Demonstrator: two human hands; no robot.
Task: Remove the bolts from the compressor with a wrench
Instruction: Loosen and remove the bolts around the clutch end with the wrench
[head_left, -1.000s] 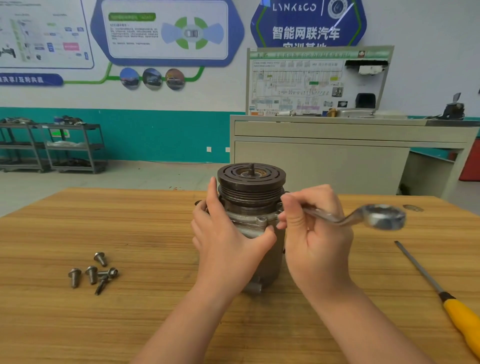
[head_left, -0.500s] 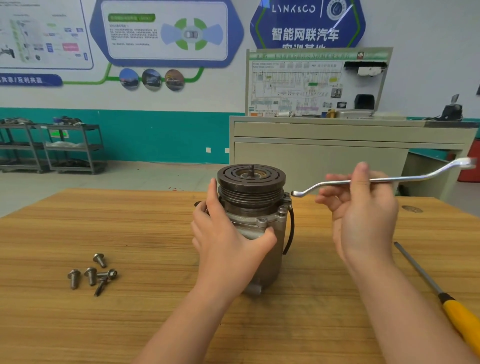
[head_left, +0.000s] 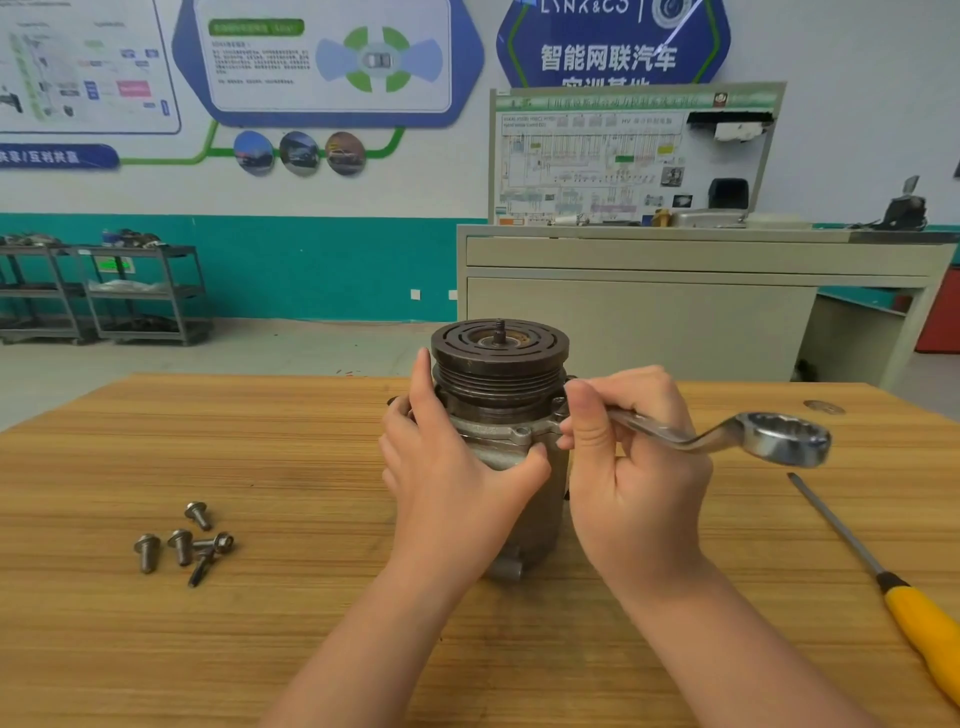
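"LYNK&CO" and "智能网联汽车" on blue wall sign (head_left: 613, 47), "HV" on wiring diagram board (head_left: 631, 156)

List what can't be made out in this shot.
- Head view: the wrench near end and any bolt under it, hidden by the right hand.
- The compressor lower body, covered by the left hand.
- The screwdriver handle end, cut off by the right edge.

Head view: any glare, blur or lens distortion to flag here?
Head view: sharp around the grey metal compressor; mild glare on the shiny steel ring wrench; wide-angle bending of the wooden table edge; wall posters soft, small text unreadable.
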